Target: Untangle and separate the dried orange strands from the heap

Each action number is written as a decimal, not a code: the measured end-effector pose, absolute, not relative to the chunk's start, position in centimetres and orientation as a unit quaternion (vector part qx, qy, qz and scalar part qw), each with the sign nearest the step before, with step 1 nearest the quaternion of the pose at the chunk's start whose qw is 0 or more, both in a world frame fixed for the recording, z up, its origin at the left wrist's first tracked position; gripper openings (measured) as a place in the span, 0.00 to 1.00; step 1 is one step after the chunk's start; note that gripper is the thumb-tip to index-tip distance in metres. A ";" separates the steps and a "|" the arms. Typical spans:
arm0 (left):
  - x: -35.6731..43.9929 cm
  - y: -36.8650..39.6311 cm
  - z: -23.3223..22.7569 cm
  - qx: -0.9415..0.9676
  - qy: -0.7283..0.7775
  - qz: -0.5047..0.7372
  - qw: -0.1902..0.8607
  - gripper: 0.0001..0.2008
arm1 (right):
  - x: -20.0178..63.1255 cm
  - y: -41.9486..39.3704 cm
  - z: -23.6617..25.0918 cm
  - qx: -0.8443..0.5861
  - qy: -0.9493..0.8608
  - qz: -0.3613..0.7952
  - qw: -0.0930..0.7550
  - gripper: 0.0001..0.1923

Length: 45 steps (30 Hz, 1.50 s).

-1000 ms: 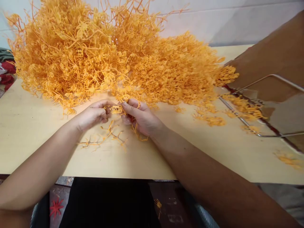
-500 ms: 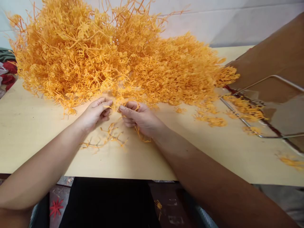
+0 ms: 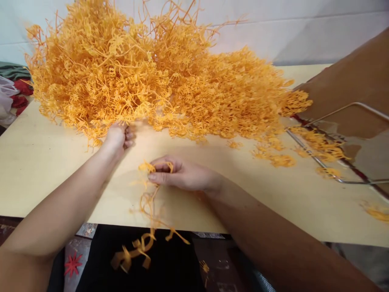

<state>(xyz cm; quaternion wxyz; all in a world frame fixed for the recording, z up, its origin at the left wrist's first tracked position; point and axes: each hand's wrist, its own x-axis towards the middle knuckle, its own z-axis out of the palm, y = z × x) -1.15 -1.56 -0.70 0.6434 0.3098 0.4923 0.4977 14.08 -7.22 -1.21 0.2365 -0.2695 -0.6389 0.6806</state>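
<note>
A big tangled heap of orange plastic sprigs (image 3: 158,77) covers the back of the pale wooden table (image 3: 45,170). My left hand (image 3: 119,136) reaches into the heap's front edge, fingers curled among the strands. My right hand (image 3: 179,174) lies nearer the table's front, fingers closed on a small orange piece (image 3: 148,167). Blurred orange sprig scraps (image 3: 142,243) hang in the air below the table's front edge.
A metal wire frame with a clear bag (image 3: 349,142) stands at the right, orange bits inside it. Loose orange pieces (image 3: 273,156) lie between heap and frame. Red and green cloth (image 3: 15,81) sits far left. A red flower shape (image 3: 72,265) lies on the floor.
My hands were together at the heap's edge; now the left has gone into the heap and the right has pulled back toward me. The stripped stems on the table have slid off the front edge.
</note>
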 end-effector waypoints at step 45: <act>-1.0 -1.4 -0.5 0.335 0.530 0.474 0.619 0.08 | 14.1 -7.5 -1.1 -0.289 -0.700 0.589 0.282 0.24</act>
